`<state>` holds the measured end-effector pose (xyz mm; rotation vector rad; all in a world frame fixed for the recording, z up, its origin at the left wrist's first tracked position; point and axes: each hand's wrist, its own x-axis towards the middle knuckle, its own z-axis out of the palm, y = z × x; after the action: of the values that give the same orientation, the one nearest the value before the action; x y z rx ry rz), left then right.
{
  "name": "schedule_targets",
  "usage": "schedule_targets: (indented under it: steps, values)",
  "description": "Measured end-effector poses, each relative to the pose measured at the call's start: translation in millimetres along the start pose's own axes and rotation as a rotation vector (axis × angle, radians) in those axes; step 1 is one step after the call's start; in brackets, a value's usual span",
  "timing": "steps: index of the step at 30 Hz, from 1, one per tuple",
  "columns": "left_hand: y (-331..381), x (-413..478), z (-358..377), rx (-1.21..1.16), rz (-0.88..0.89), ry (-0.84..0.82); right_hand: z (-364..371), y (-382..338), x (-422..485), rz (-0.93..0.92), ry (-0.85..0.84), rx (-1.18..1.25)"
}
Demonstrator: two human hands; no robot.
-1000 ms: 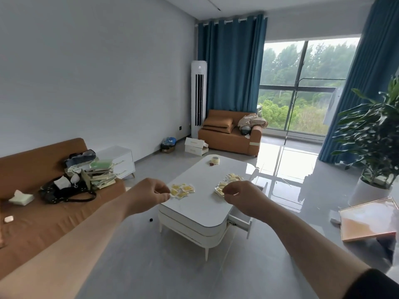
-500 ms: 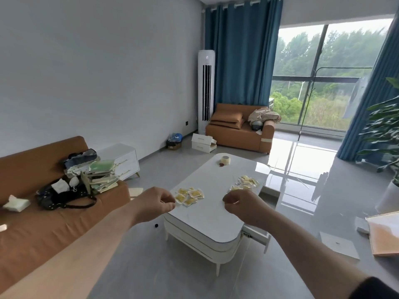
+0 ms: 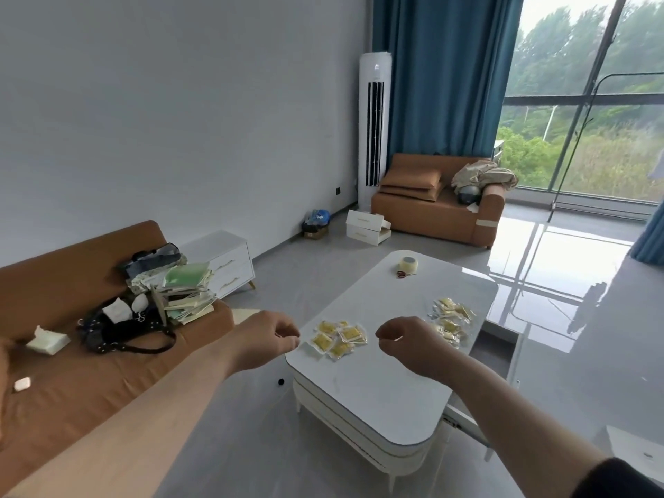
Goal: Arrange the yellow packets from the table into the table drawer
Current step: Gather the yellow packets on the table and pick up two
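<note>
A white coffee table (image 3: 377, 393) stands ahead of me on the grey floor. Two loose piles of yellow packets lie on its top: one pile (image 3: 337, 337) near the left edge and another pile (image 3: 452, 318) near the right edge. The table drawer (image 3: 514, 357) is pulled out on the right side; its inside is mostly hidden. My left hand (image 3: 267, 339) hovers just left of the nearer pile, fingers curled, thumb against forefinger, holding nothing I can see. Between the two piles my right hand (image 3: 409, 343) hovers curled the same way.
A roll of tape (image 3: 409, 264) sits at the table's far end. A brown sofa (image 3: 107, 375) with a black bag and stacked books runs along the left. A white side cabinet (image 3: 226, 260), boxes and a second sofa (image 3: 438, 210) stand further back.
I have come closer to the table, which now looks larger and lower in view. Both hands stay raised and curled in front of me, now over the near end of the tabletop.
</note>
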<state>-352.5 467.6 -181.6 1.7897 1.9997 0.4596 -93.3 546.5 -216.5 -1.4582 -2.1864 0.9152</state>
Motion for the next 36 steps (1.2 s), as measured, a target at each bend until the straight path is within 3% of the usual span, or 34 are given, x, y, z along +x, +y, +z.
schedule_targets:
  steps: [7, 22, 29, 36]
  values:
    - [-48.7, 102.3, 3.7, -0.074, -0.022, -0.117, 9.5, 11.2, 81.8, 0.078, -0.012, -0.035]
    - [-132.5, 347.5, -57.3, -0.059, 0.137, -0.265, 31.8, -27.2, 299.6, 0.214, 0.045, -0.044]
    - [-139.9, 449.7, -31.8, -0.065, 0.168, -0.364, 33.3, 15.1, 379.6, 0.274, 0.009, -0.011]
    - [-160.3, 551.1, 23.9, -0.022, 0.070, -0.486, 50.7, 87.2, 472.0, 0.344, -0.105, -0.029]
